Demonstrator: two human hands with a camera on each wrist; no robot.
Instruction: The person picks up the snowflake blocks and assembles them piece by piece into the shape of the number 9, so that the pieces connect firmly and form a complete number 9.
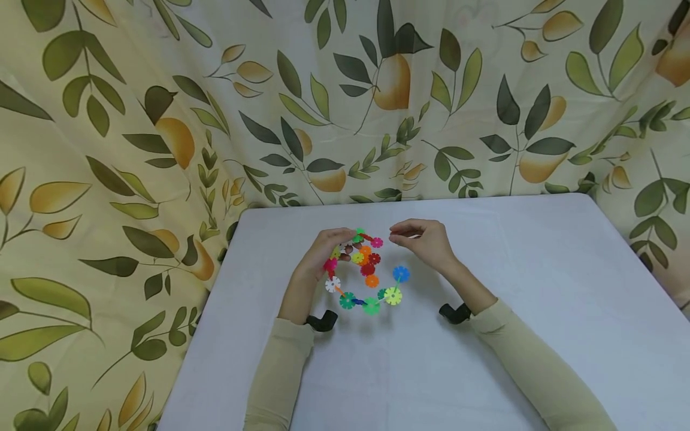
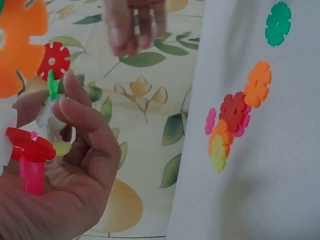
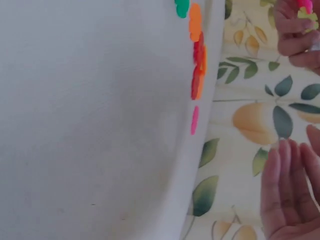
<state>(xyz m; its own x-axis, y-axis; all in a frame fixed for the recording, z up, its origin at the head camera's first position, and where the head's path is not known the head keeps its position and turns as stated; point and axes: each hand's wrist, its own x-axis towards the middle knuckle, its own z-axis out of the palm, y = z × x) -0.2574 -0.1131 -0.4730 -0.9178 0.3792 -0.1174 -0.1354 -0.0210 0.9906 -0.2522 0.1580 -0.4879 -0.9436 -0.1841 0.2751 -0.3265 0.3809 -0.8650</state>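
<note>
In the head view, my left hand holds one end of a curved chain of slotted plastic snowflake discs. The chain bends from pink and white discs by the wrist past a green disc to a blue disc. In the left wrist view, thumb and fingers curl round linked discs, with a red disc standing out past the fingertips. My right hand hovers to the right of these, apart from them. Its fingers look fairly straight in the right wrist view, and nothing shows in them.
Loose discs lie on the white table between the hands: a small heap of red, orange, yellow and pink ones, and a green disc set apart. A leaf-patterned curtain hangs behind the table. Dark wrist-worn mounts sit at both wrists.
</note>
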